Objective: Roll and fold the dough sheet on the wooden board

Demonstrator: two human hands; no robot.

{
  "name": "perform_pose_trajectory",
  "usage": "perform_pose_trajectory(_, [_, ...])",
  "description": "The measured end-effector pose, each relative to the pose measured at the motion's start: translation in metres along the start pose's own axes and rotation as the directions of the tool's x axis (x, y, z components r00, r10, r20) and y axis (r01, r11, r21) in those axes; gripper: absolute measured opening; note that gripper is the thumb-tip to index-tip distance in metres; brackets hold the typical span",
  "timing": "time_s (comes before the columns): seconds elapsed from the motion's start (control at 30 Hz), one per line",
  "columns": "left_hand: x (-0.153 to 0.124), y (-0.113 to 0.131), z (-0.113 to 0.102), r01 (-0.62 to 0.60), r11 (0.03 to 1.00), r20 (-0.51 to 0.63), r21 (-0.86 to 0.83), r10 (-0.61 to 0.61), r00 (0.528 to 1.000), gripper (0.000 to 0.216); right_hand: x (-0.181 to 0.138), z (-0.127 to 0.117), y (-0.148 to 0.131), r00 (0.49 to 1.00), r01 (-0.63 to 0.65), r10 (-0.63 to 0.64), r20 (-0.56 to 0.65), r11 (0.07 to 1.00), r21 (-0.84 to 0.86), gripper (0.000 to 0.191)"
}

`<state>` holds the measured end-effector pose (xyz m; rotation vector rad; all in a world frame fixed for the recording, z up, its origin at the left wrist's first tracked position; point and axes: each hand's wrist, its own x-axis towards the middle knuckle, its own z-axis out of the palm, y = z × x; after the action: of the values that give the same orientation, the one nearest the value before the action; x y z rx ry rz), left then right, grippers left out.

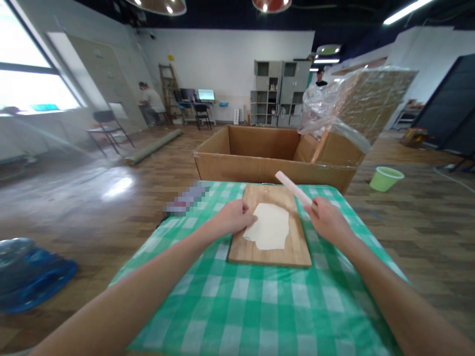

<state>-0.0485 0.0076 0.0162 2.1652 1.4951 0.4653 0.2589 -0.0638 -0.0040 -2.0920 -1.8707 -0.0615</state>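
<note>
A flat, pale sheet of dough lies on a wooden cutting board on the green checked tablecloth. My left hand rests at the dough's left edge, fingers curled and pressed on it. My right hand is closed round one end of a thin white rolling pin, which points up and to the left, lifted above the board's far right corner.
A large open cardboard box stands just behind the table, with a plastic-wrapped bundle at its right. A green bucket sits on the floor to the right, a blue object at left. Two people are far back.
</note>
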Motion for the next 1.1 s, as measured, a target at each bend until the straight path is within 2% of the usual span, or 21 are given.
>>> perform_pose_trajectory(0.17, [0.027,0.015,0.009,0.066,0.995,0.102,-0.072,-0.059,0.993,0.035,0.008,-0.007,0.037,0.981,-0.179,0.182,0.061,0.983,-0.051,0.039])
perform_pose_trajectory(0.37, [0.036,0.023,0.010,0.089,0.994,0.185,-0.070,-0.074,0.980,0.036,0.008,-0.006,0.041,0.963,-0.220,0.226,0.146,0.974,-0.056,0.038])
perform_pose_trajectory(0.47, [0.035,0.025,0.011,0.032,0.991,0.212,-0.127,-0.004,0.977,0.031,0.006,-0.006,0.039,0.964,-0.203,0.208,0.165,0.978,-0.047,0.038])
perform_pose_trajectory(0.53, [0.036,0.028,0.009,-0.060,0.986,0.147,-0.155,0.083,0.986,0.028,0.004,-0.006,0.038,0.964,-0.191,0.195,0.178,0.981,-0.043,0.037])
perform_pose_trajectory(0.63, [0.037,0.040,-0.002,-0.184,0.978,-0.083,-0.097,0.176,0.981,0.020,0.004,-0.005,0.038,0.966,-0.185,0.187,0.181,0.982,-0.026,0.037])
perform_pose_trajectory(0.73, [0.025,0.054,-0.013,-0.304,0.944,-0.321,-0.125,0.252,0.913,0.018,0.006,-0.003,0.038,0.968,-0.182,0.180,0.173,0.983,-0.004,0.036])
perform_pose_trajectory(0.8, [0.012,0.054,-0.014,-0.446,0.868,-0.384,-0.218,0.343,0.857,0.018,0.008,-0.001,0.038,0.972,-0.180,0.177,0.155,0.984,0.004,0.034])
perform_pose_trajectory(0.87, [-0.002,0.043,-0.008,-0.568,0.783,-0.344,-0.253,0.476,0.809,0.018,0.008,-0.001,0.038,0.974,-0.183,0.180,0.139,0.983,0.006,0.032])
perform_pose_trajectory(0.97, [-0.015,0.010,0.005,-0.652,0.754,-0.140,-0.080,0.639,0.756,0.025,0.008,0.000,0.038,0.971,-0.172,0.171,0.164,0.985,-0.011,0.032])
perform_pose_trajectory(1.03, [-0.021,-0.011,0.008,-0.687,0.726,0.014,0.006,0.687,0.726,0.032,0.006,0.000,0.038,0.971,-0.157,0.160,0.180,0.987,-0.034,0.033])
perform_pose_trajectory(1.1, [-0.024,-0.022,0.005,-0.687,0.726,0.078,0.029,0.684,0.726,0.036,0.006,0.002,0.039,0.971,-0.147,0.155,0.181,0.987,-0.058,0.033])
